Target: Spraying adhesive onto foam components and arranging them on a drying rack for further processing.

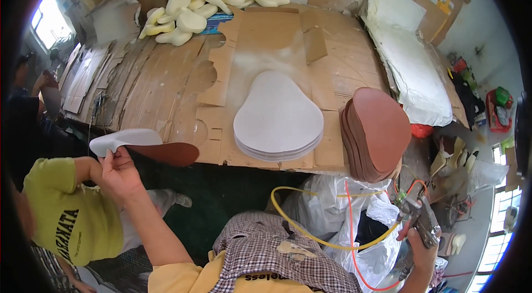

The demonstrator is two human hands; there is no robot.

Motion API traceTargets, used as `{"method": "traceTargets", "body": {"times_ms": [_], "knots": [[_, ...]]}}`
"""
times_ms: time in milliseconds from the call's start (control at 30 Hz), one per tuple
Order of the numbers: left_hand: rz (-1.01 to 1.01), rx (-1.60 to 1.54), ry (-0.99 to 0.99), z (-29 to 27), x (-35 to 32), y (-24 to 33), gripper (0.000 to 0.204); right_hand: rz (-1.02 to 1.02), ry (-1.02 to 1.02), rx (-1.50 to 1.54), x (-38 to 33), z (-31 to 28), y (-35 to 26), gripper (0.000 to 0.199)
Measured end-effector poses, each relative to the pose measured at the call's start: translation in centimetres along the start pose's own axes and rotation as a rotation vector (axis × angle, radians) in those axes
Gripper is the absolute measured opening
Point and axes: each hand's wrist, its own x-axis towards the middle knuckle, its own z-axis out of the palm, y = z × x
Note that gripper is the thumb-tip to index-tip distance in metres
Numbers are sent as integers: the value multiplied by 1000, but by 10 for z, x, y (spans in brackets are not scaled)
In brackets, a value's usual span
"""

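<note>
- A smooth, rounded pale piece is pinched at its lower edge by the left hand, a reddish-brown part extending to its right.
- A metallic spray gun sits tilted in the right hand.

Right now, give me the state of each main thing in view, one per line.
Left hand: closed on a grey-and-brown sheet
Grey-and-brown sheet: curved, pinched at its edge
Right hand: closed around a spray gun
Spray gun: held; spraying or not, cannot tell
Grey stack: flat
Brown stack: edges staggered
Cream pads: loosely heaped
Yellow hose: curved
</note>
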Motion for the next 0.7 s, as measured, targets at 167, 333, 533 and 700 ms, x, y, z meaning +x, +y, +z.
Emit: {"method": "traceTargets", "body": {"times_ms": [167,333,533,700], "knots": [[135,72,120,-7,-2,15,23,27,-222,62,-8,2,-5,63],[136,99,111,-24,-5,24,23,-4,-375,213,9,33,3,61],[124,155,214,-25,-11,30,28,-100,-130,153,30,53,-1,59],[101,143,216,-43,-8,28,32,-75,-50,78,25,28,5,55]]}}
